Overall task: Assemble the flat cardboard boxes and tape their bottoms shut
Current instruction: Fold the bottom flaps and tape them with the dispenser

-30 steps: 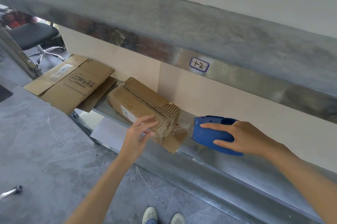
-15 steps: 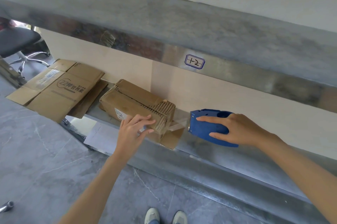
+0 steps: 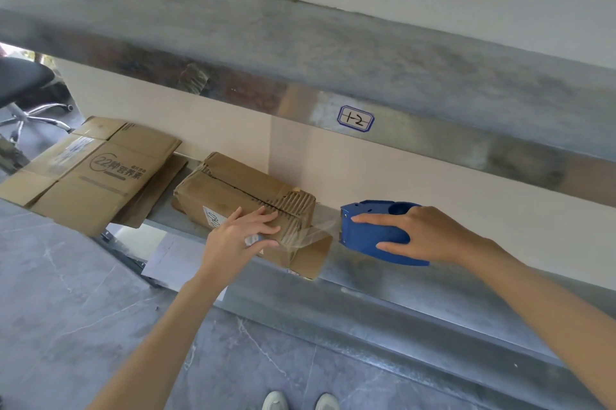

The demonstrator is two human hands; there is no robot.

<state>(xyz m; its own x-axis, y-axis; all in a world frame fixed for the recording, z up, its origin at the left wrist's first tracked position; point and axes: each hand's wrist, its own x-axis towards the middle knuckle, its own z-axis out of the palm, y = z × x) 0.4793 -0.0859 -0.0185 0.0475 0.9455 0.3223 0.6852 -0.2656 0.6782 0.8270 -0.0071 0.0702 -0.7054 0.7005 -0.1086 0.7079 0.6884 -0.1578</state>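
Pressing on the cardboard box (image 3: 233,189) with the left hand (image 3: 240,236): fingers (image 3: 263,218) straight and laid flat over the near top edge, close to the box's right end, gripping nothing.

Right hand (image 3: 430,236) grips the blue tape dispenser (image 3: 366,233), fingers wrapped over its top and side. The dispenser sits just right of the box, not touching it.

A strip of clear tape (image 3: 321,229) runs taut from the dispenser's front edge to the box's right end and is stuck there over the ragged corrugated edge.

Box position: on the metal shelf (image 3: 416,289), lying on its side, angled, with its far side near the beige back panel (image 3: 433,196). The seam along the top is closed. One loose flap (image 3: 315,258) hangs open at the lower right corner, over the shelf's front lip.

A white label (image 3: 213,216) on the near face is partly covered by the left hand.

Left of the box are flat cardboard boxes (image 3: 100,176), stacked and unassembled, overhanging the shelf end. The top one has printed text.

A white sheet (image 3: 166,254) lies below the shelf edge, between the stack and the left forearm.

The upper shelf rail carries a "1-2" tag (image 3: 355,119).

An office chair (image 3: 23,86) stands at far left. The grey marbled floor (image 3: 66,326) and two shoe tips (image 3: 300,402) show at the bottom.
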